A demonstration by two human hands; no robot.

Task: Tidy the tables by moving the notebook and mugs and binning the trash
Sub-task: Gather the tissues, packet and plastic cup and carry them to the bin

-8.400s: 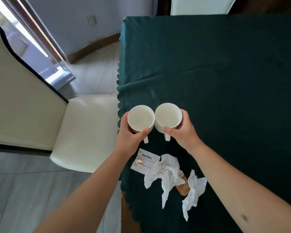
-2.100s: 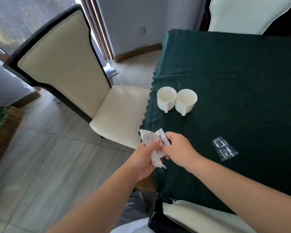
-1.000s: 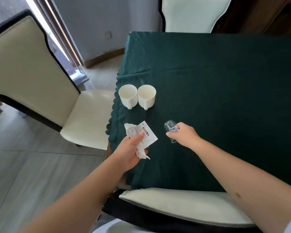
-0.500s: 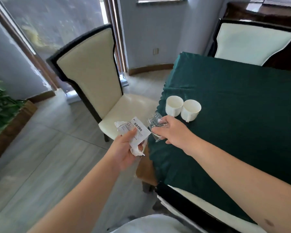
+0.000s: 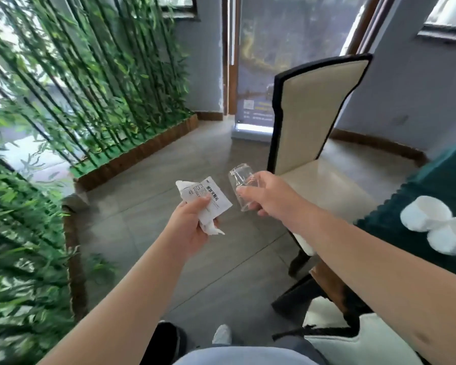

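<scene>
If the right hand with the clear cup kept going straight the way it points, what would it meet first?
Probably nothing close: the right hand holding the clear cup points up-left, over bare floor toward the bamboo planter. Depth is unclear; the chair lies to its right.

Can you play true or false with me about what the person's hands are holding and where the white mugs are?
1. The left hand holds a printed packet together with crumpled white tissue. True.
2. The right hand holds a white mug. False: it grips a clear plastic cup.
3. The two white mugs stand side by side on the green tablecloth. True.
4. The clear plastic cup is full of juice. False: it looks empty and see-through.
5. The hands are over the table. False: they are out over the grey floor, beside the cream chair.
</scene>
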